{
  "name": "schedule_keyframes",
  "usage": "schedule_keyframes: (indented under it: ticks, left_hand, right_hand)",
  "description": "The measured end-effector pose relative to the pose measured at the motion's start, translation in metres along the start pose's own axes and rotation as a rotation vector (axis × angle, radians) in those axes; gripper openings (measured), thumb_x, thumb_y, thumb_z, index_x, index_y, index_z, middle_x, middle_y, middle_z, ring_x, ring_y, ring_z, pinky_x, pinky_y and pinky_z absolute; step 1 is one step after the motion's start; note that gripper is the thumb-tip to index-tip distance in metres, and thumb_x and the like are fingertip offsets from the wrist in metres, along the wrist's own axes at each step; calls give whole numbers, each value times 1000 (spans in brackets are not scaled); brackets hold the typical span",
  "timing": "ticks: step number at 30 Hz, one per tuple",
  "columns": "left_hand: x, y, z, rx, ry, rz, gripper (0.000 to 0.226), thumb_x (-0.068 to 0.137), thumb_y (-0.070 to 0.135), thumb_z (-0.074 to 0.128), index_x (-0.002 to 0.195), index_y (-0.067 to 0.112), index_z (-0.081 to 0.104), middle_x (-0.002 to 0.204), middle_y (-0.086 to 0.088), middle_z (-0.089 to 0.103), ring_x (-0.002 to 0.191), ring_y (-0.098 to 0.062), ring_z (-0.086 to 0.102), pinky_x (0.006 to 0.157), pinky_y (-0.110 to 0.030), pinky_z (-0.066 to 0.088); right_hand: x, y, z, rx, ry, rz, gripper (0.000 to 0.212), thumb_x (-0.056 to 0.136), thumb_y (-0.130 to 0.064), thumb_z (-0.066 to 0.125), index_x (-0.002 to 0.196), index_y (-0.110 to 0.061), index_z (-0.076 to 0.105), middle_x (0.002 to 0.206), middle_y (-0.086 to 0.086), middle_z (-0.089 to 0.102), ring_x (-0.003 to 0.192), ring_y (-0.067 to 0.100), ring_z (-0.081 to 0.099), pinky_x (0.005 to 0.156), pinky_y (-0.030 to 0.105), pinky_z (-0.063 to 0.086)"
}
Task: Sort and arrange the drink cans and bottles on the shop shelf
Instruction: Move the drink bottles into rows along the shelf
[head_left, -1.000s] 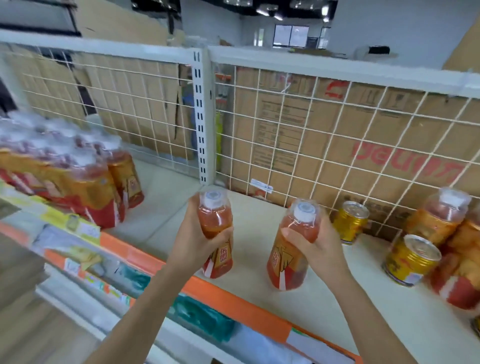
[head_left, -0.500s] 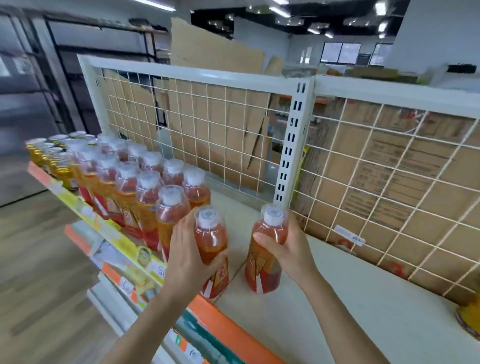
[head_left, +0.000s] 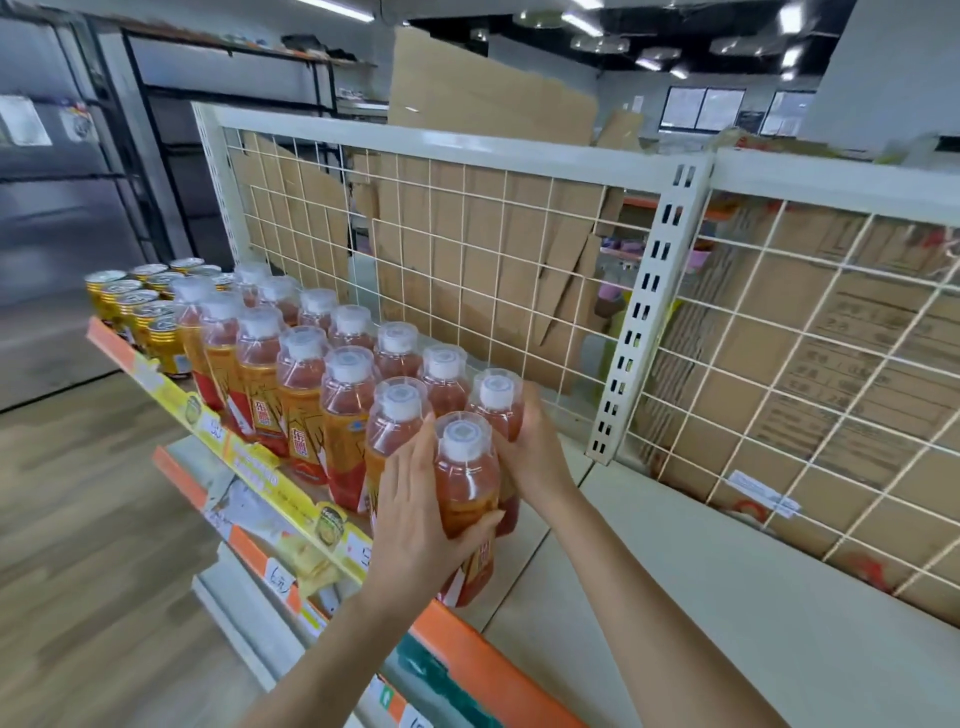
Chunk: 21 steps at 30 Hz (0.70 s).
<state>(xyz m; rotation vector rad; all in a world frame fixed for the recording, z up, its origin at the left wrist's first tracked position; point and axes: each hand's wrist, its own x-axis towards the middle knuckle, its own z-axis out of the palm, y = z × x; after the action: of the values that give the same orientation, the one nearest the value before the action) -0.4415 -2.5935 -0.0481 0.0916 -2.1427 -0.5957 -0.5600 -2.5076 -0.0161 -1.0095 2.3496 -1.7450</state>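
Two rows of orange tea bottles (head_left: 301, 374) with white caps stand on the white shelf (head_left: 675, 582). My left hand (head_left: 415, 519) grips the front bottle (head_left: 467, 488) at the right end of the front row, by the shelf's orange front edge. My right hand (head_left: 535, 452) grips the rear bottle (head_left: 496, 400) just behind it, at the right end of the back row. Both bottles stand upright against their neighbours. Gold drink cans (head_left: 140, 306) sit at the far left end of the shelf.
A white wire-mesh back panel (head_left: 493, 270) with a slotted upright post (head_left: 644, 312) closes the shelf's rear; cardboard stands behind it. Bare shelf surface stretches to the right of my hands. A lower shelf (head_left: 244, 499) and wooden floor (head_left: 93, 545) lie to the left.
Both hands carried their bottles leftward along the shelf and brought them against the right end of the bottle rows. The view swung left with them.
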Motion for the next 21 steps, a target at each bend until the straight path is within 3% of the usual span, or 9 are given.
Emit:
schedule_keyframes:
  ticks: [4,6,9,12,18,21]
  left_hand:
    - [-2,1,1,-2,-5,-25,91,78,57,55,145,7,16,133,-14,43,122,-22,37,108,-20,19]
    - [-6,2,1,1,-18,-25,91,81,53,55,148,13,8,140,-13,38,128,-21,33,110,-18,16]
    - [-14,6,0,-10,-34,-32,85,87,47,49,149,21,-3,148,-7,23,137,-14,21,111,-13,9]
    - [-24,12,-3,37,-38,-23,75,92,43,39,149,17,-2,151,-4,15,140,-5,9,111,-20,11]
    - [-52,38,-13,147,-114,6,59,88,26,39,143,7,29,151,-16,23,140,-29,21,109,-46,26]
    - [-59,63,-15,180,-219,61,55,86,28,39,138,9,37,146,-12,36,137,-28,26,106,-56,31]
  right_hand:
    - [-11,-1,-5,96,-87,48,50,84,-54,54,127,-36,35,118,-22,54,106,-6,54,96,30,47]
    - [-21,-3,-11,107,-128,56,52,89,-52,44,137,-35,30,131,-16,50,116,-5,50,100,27,43]
    - [-39,-6,-23,21,-156,68,49,94,-43,42,141,-37,27,140,-17,41,124,-7,40,108,29,35]
    - [-63,-7,-44,-179,-147,81,61,94,-41,46,148,-29,20,153,-10,27,138,7,27,114,36,26]
    - [-136,-13,-105,-508,-29,-11,65,93,-40,50,148,-25,20,153,-9,25,139,7,23,110,25,21]
    - [-178,-13,-144,-640,86,-49,61,93,-39,51,146,-21,26,148,-5,34,133,8,29,104,19,21]
